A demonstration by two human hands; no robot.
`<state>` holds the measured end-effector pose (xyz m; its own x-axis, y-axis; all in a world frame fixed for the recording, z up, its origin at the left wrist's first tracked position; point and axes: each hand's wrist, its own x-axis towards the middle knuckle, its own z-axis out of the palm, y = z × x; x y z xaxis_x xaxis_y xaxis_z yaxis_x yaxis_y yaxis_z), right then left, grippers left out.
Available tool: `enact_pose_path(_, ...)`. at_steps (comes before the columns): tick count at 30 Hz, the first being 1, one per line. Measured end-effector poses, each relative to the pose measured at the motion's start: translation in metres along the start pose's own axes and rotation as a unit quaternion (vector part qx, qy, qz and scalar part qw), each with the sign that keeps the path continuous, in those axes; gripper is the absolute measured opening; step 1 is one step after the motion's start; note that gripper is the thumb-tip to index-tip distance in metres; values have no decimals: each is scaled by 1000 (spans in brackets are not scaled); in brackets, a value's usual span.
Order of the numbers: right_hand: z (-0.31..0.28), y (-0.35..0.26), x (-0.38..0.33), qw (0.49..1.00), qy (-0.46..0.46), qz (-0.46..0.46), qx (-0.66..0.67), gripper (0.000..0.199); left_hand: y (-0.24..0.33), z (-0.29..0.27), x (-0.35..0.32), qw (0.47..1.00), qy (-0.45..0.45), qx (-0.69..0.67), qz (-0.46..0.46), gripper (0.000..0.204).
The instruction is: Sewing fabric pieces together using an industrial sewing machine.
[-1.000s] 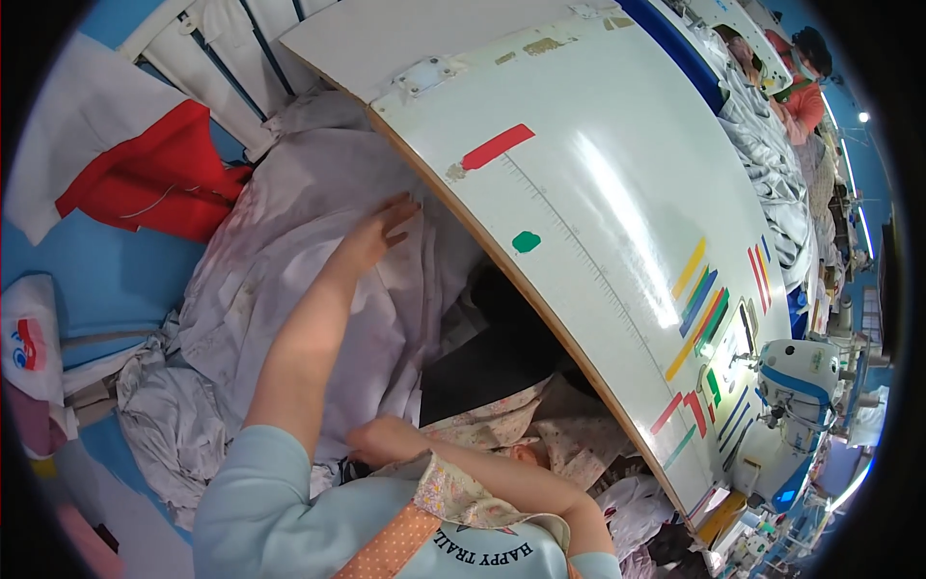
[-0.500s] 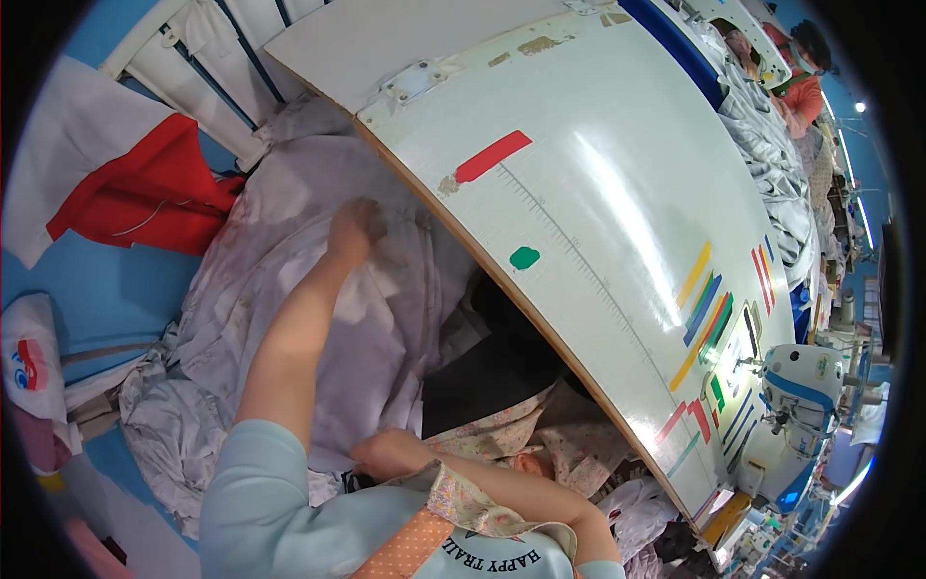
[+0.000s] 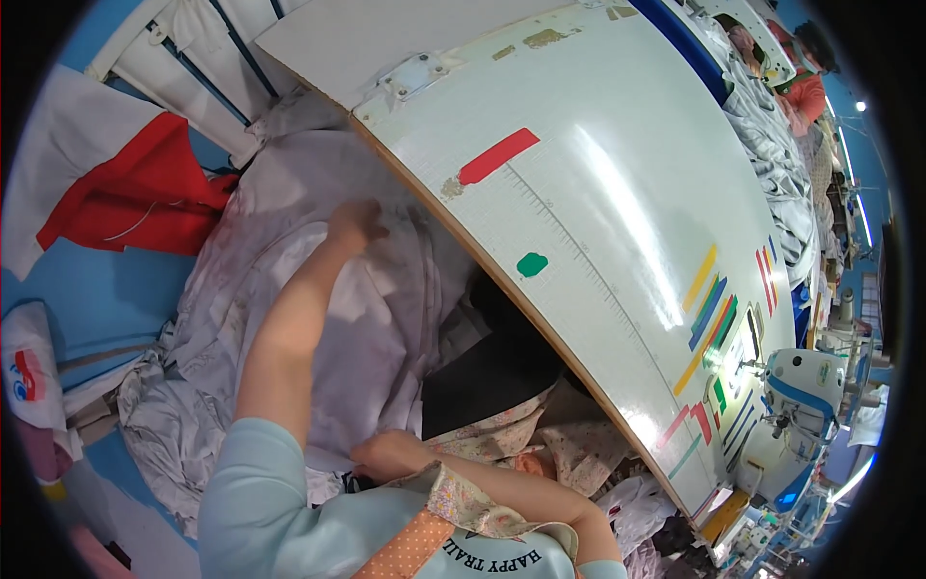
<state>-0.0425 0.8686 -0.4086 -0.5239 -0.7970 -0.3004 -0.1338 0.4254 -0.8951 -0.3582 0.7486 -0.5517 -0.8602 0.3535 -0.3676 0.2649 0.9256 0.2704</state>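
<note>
- While glare streaks its smooth, glossy white top, the bench (image 3: 588, 343) spans the right.
- White cloth (image 3: 362, 333): soft, loosely folded, heaped left of the bench.
- Left hand (image 3: 357, 224): over upper folds; grip width unclear.
- Right hand (image 3: 388, 455): fingers curled at cloth's near edge; whether grip pinches fabric, unclear.

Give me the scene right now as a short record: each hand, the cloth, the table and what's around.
Left hand: reaching out over the pale cloth, apparently touching it
Right hand: curled at the near edge of the cloth, close to the body; grip unclear
Pale cloth: large, rumpled, left of the table edge
Table: white top, coloured tape strips, ruler scale
Sewing machine: white and blue, at the table's right
Left side: red-and-white cloth
Background: co-worker in an orange top, upper right
</note>
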Motion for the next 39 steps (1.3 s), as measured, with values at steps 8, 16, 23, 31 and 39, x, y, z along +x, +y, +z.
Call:
enact_pose_path(8,-6,-5,1,1000,-11,8,-15,28,-5,24,-32,975,152,-104,125,29)
enact_pose_path(16,-20,-9,1,996,19,-31,-80,17,22,-10,-96,957,216,-145,129,22)
enact_pose_path(23,-102,-31,39,894,333,-195,-226,11,40,-136,-177,810,454,-54,368,21)
enact_pose_path(31,-117,-38,-28,817,575,-27,-20,76,55,-136,-233,813,414,-64,404,21)
enact_pose_path(39,-128,-41,-34,892,443,-74,-51,28,74,-59,-268,911,284,-202,221,26)
